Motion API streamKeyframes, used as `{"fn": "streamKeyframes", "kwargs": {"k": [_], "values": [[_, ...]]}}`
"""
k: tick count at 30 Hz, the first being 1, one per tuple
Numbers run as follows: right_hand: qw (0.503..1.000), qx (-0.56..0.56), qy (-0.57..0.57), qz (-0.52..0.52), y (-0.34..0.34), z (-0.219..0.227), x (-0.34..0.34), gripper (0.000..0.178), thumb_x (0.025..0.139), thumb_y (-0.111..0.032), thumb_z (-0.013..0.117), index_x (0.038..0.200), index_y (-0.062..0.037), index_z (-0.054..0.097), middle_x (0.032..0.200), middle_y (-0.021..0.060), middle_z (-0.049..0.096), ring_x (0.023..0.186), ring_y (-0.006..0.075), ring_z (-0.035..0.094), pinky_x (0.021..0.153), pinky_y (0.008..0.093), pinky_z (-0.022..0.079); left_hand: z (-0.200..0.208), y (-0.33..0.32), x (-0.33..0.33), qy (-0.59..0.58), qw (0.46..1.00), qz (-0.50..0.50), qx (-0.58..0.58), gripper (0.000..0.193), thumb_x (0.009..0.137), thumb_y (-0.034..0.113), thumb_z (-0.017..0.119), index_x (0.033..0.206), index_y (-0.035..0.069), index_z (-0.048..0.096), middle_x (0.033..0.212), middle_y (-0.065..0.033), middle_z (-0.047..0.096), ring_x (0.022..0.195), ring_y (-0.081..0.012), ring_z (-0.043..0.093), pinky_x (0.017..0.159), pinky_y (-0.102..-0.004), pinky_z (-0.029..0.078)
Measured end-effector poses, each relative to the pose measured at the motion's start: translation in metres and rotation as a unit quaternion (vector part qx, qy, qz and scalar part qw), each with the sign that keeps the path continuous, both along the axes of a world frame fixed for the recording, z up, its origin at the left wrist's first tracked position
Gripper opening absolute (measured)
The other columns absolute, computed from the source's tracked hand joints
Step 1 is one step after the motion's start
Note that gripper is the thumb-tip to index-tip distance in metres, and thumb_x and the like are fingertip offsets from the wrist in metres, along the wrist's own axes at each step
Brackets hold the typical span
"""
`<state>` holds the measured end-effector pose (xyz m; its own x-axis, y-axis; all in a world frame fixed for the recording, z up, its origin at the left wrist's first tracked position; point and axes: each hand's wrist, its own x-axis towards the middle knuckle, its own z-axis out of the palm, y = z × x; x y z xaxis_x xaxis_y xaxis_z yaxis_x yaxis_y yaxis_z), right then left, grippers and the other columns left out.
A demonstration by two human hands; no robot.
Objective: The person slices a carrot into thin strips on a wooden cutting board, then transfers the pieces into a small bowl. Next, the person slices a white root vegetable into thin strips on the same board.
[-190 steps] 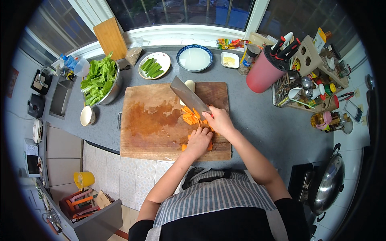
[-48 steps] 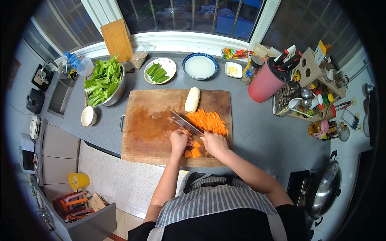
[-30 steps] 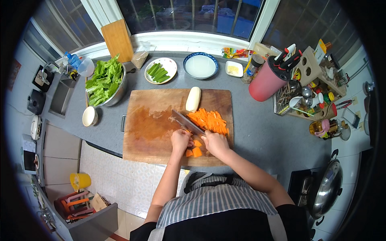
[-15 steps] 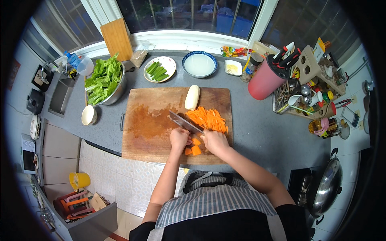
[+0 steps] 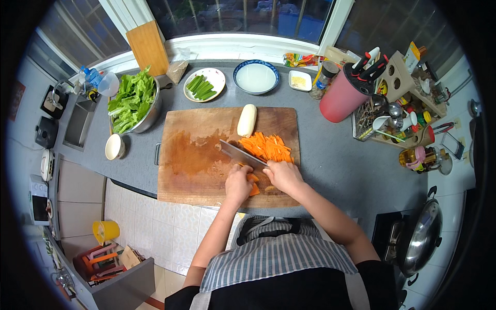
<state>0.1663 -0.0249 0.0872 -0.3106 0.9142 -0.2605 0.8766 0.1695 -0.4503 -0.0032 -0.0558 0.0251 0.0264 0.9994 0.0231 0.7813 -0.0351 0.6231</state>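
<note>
My right hand (image 5: 283, 174) is closed round the handle of a broad kitchen knife (image 5: 239, 153), its blade slanting across the wooden cutting board (image 5: 181, 181). Beside the blade, my left hand (image 5: 238, 183) rests with bent fingers on carrot slices (image 5: 254, 188). Part of the carrot is hidden under those fingers. Just beyond the knife lies a heap of orange carrot strips (image 5: 267, 146). A peeled, pale, cylindrical vegetable (image 5: 247, 121) lies at the board's far side, touching the heap or very close to it.
Behind the board stand a plate with green cut pieces (image 5: 220, 77), a blue-rimmed bowl (image 5: 256, 76) and a small white dish (image 5: 307, 82). Leafy greens (image 5: 132, 98) fill a metal bowl at left, near a small cup (image 5: 114, 147). A pink knife block (image 5: 341, 98) stands right.
My left hand has shifted slightly right and now covers more of the carrot pieces near the blade. The knife stays in my right hand. The whole view has shifted a little.
</note>
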Motion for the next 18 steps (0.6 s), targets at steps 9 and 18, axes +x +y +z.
{"fn": "streamKeyframes", "kwargs": {"k": [9, 18], "values": [[1.0, -0.009, 0.011, 0.01, 0.001, 0.01, 0.01, 0.025, 0.091, -0.028, 0.053, 0.09, -0.0041, 0.061, 0.079, 0.0204, 0.066, 0.077, 0.0381, 0.064, 0.071, 0.0475, 0.051, -0.003, 0.014, -0.025, -0.035, 0.996, 0.052, -0.067, 0.016, 0.07, 0.007, 0.073, 0.074, 0.003, 0.059, 0.07, -0.0132, 0.064, 0.065, -0.029, 0.063, 0.061, -0.0377, 0.05], [0.998, -0.015, 0.016, -0.065, 0.003, 0.003, 0.016, 0.026, 0.09, -0.03, 0.056, 0.089, -0.0052, 0.061, 0.081, 0.0212, 0.065, 0.078, 0.0403, 0.064, 0.072, 0.0494, 0.05, -0.011, 0.033, -0.001, -0.127, 0.955, 0.213, -0.163, 0.025, 0.086, 0.022, 0.067, 0.075, 0.0, 0.061, 0.055, -0.0078, 0.061, 0.05, -0.0173, 0.063, 0.052, -0.0293, 0.051]]}}
